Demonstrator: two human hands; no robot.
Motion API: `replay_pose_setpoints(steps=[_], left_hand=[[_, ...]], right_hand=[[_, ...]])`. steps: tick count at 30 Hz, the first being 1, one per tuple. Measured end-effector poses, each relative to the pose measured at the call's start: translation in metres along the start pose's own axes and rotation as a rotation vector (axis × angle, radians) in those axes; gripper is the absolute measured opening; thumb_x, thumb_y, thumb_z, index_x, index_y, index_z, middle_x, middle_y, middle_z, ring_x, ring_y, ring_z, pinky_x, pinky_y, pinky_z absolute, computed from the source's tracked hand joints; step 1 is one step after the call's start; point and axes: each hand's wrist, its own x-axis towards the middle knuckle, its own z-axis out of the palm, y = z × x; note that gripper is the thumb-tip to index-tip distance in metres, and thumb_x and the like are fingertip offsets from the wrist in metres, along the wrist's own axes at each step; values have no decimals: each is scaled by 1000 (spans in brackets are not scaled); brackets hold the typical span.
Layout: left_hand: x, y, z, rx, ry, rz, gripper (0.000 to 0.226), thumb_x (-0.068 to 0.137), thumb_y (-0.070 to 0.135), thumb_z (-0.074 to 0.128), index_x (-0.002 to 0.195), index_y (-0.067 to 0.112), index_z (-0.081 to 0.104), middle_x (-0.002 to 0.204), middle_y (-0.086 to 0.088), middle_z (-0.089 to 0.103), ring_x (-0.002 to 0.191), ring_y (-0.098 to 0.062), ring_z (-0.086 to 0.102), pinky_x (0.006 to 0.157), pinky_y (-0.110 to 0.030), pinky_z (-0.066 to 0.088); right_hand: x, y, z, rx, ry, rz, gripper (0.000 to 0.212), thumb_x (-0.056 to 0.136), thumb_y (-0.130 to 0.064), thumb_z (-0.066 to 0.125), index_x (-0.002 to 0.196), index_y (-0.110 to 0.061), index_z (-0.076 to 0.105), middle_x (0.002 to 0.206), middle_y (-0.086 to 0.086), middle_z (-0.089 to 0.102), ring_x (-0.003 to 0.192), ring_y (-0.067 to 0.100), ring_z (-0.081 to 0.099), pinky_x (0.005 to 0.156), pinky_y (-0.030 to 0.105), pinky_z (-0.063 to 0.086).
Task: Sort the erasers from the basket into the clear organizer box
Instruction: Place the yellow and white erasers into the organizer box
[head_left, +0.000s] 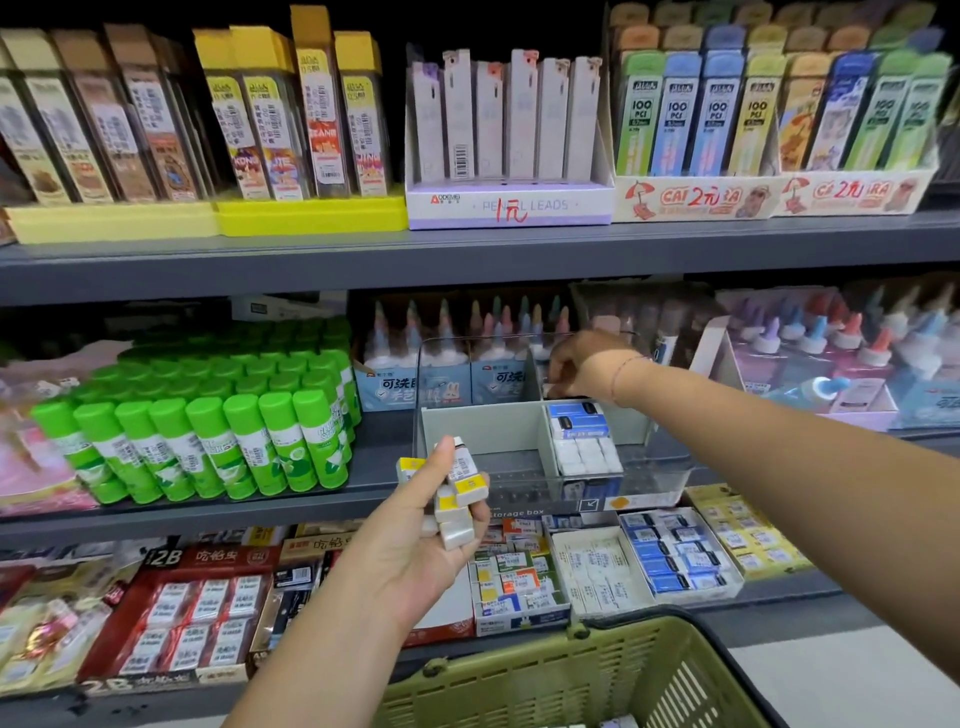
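So the erasers (460, 499) in play right now are a little stack of yellow-sleeved ones, clamped in the left hand (415, 551) with the thumb pressing on top and the fingers curled underneath. Just past that grip, up and to the right, sits the clear organizer box (431, 395) on the shelf, with blue-sleeved erasers (576, 421) and plain white ones (587, 452) already lined up in its right-hand lane. The lane nearest the left-hand stack looks bare. The right hand (587, 371) is dipped into the back right compartment, fingers pointing down. Honestly can't tell if it's pinching something or just nudging, since the fingertips are hidden behind the divider. The green basket (571, 675) is down below both hands, near the elbows. My read: mid-sort, right side being tidied, yellow batch waiting its turn. Next move probably needs the right hand to come back, pull one eraser off the stack, and set it flat in the free lane. Beyond the left grip, off to the left, are green glue sticks (223, 431).
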Motion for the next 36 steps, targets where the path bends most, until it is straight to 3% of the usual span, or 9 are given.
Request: replay_pose_setpoints(steps=[6,12,16,18,21,25,28,32,36], left_hand=[[3,-1,0,-6,-19,-7,44,49,19,82,87,5,65,73,-12,67,62,-20,65,46,-26,52],[0,-5,5,23,-32,-9,28,59,20,77,80,6,65,68,-12,67,56,-20,65,47,-25,53],[-1,-6,5,43,-23,16,28,59,21,78,80,7,65,67,-10,67,53,-18,64,45,-23,51],[0,-6,3,64,-20,52,27,60,21,78,80,8,66,66,-8,67,51,-16,62,45,-23,51],[1,-8,2,173,-54,102,16,63,22,75,70,8,74,68,-11,69,51,-19,65,45,-24,52],[-1,-14,2,275,-78,143,26,63,23,75,85,10,70,74,-11,72,55,-18,68,45,-23,52],[-2,-13,0,322,-61,157,38,62,26,76,96,13,66,74,-8,72,55,-14,65,44,-22,50],[-4,-14,1,288,-88,102,40,59,21,78,96,10,64,71,-8,69,53,-15,63,43,-23,49],[-1,-12,3,155,-53,64,35,62,14,75,94,7,62,67,-9,65,52,-16,60,44,-25,50]], right_hand=[[6,1,8,-17,5,65,12,83,-28,70,80,-23,60,89,0,65,77,19,55,69,23,39],[-11,-1,-10,70,34,48,21,88,-30,65,104,-18,71,107,0,68,102,21,59,88,21,42],[-56,-39,-19,534,259,-29,18,88,-33,64,82,-17,68,78,-4,67,69,7,58,71,22,46],[-89,-65,-13,859,135,-8,29,88,-42,60,72,-17,59,65,-2,64,53,6,57,55,20,45],[-125,-94,3,1044,-205,59,37,87,-52,55,82,-15,54,63,0,63,49,11,57,44,18,42],[-128,-97,13,1211,-225,61,32,85,-28,68,108,-6,59,78,8,61,66,11,58,63,20,48],[-124,-90,10,1265,-275,-22,37,83,-5,69,118,-8,57,73,3,56,58,6,55,51,11,41],[-117,-76,5,1202,-321,-117,36,84,0,66,116,-15,59,73,5,53,55,10,48,42,15,38],[-89,-35,-20,1073,-16,0,19,84,0,66,100,-8,59,68,6,58,45,7,53,42,18,42]])
